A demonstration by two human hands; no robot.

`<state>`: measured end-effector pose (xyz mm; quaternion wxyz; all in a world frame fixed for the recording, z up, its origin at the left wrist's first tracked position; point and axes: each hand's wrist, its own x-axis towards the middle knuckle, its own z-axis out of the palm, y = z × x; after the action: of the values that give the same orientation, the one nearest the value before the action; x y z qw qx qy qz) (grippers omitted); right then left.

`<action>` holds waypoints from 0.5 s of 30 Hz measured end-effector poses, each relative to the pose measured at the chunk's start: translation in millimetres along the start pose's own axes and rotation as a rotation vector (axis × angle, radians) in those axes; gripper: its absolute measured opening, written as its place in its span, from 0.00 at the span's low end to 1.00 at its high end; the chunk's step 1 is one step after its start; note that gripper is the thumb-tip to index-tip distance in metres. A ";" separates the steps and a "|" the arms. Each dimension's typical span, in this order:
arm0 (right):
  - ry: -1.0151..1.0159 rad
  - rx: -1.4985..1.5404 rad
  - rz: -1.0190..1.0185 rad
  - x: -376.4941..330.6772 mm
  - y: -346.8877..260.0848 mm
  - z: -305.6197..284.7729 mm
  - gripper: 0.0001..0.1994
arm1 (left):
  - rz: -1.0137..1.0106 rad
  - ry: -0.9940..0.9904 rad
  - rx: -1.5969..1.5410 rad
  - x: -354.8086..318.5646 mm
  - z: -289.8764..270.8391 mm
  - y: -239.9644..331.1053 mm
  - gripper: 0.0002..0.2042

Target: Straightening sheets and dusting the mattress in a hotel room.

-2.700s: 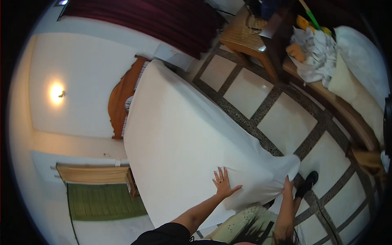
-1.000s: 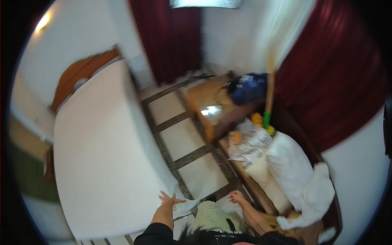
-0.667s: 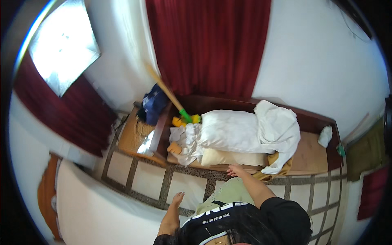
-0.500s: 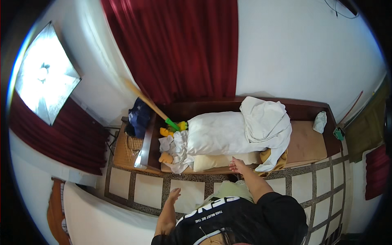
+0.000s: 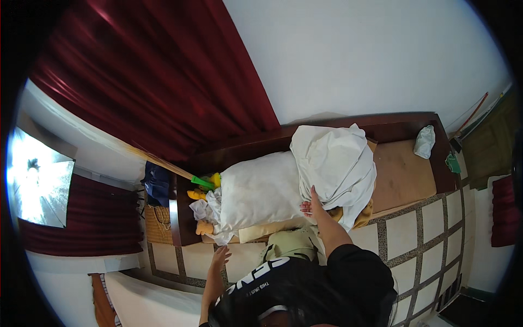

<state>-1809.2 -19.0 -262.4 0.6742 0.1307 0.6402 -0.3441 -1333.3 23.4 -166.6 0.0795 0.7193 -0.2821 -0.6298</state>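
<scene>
A plump white pillow (image 5: 256,191) lies on a long dark wooden bench (image 5: 403,126), over a flatter cream cushion (image 5: 269,230). Against the pillow's right end rests a bunched white sheet (image 5: 335,161), one corner hanging over the front with a mustard cloth (image 5: 364,213) beneath it. My right hand (image 5: 312,207) is at the lower edge between pillow and sheet, thumb raised and fingers apart, holding nothing; whether it touches the fabric I cannot tell. Lower and to the left, my left hand (image 5: 219,258) hovers over the floor in front of the bench, fingers loosely spread and free of any object.
Crumpled white cloths (image 5: 206,210) and orange-yellow plush pieces (image 5: 204,227) fill the bench's left end, where a wooden pole with a green end (image 5: 201,182) leans. A brown mattress (image 5: 403,169) and a pale bundle (image 5: 425,143) occupy the right. Behind me left stands a white-covered surface (image 5: 147,297).
I have come closer to the bench and the view has turned. My right hand has moved from above the cream cushion up to the pillow and sheet. My left hand has come nearer the bench.
</scene>
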 end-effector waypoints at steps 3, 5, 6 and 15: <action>0.092 -0.234 -0.117 23.1 7.4 -1.0 0.40 | -0.017 0.023 0.038 2.8 22.1 24.2 0.28; 0.076 -0.149 -0.168 36.3 13.6 5.0 0.37 | 0.028 -0.015 0.089 6.2 34.5 32.5 0.27; 0.142 -0.076 -0.232 39.3 15.4 8.1 0.36 | -0.001 -0.013 0.077 8.9 38.7 34.4 0.27; 0.075 -0.418 -0.746 -76.1 -42.7 13.0 0.29 | 0.101 -0.167 -0.009 45.6 34.2 64.3 0.21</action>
<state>-1821.7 -35.6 -176.6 0.4920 -0.2369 0.7237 -0.4220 -1383.3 -44.7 -182.3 0.0905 0.6487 -0.3211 -0.6840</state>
